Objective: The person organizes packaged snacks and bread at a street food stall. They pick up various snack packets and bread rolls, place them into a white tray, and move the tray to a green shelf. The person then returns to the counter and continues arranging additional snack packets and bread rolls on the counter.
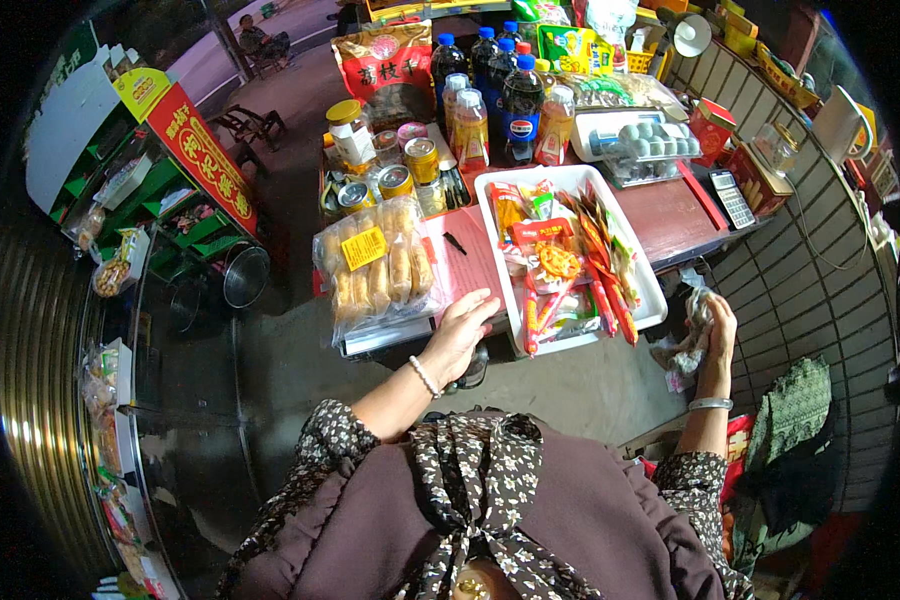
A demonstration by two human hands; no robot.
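Observation:
My left hand (461,330), with a beaded bracelet at the wrist, rests its spread fingers on the pink paper (465,262) at the table's front edge. Beside it on the right stands a white plastic tray (649,300) of packaged snacks, with red-wrapped sausage sticks (607,289) lying on top. A bag of bread rolls (379,277) with a yellow label lies to the left. My right hand (720,330) is shut on a crumpled grey cloth (694,334) to the right of the tray, off the table's edge. A black pen or clip (454,243) lies on the pink paper.
Cola bottles (523,112), drink cans (395,182) and jars crowd the table's back. An egg carton (649,146) and a calculator (731,199) are at the right, near a tiled wall (817,285). Shelves (187,217) stand left. A person (264,41) sits in the far background.

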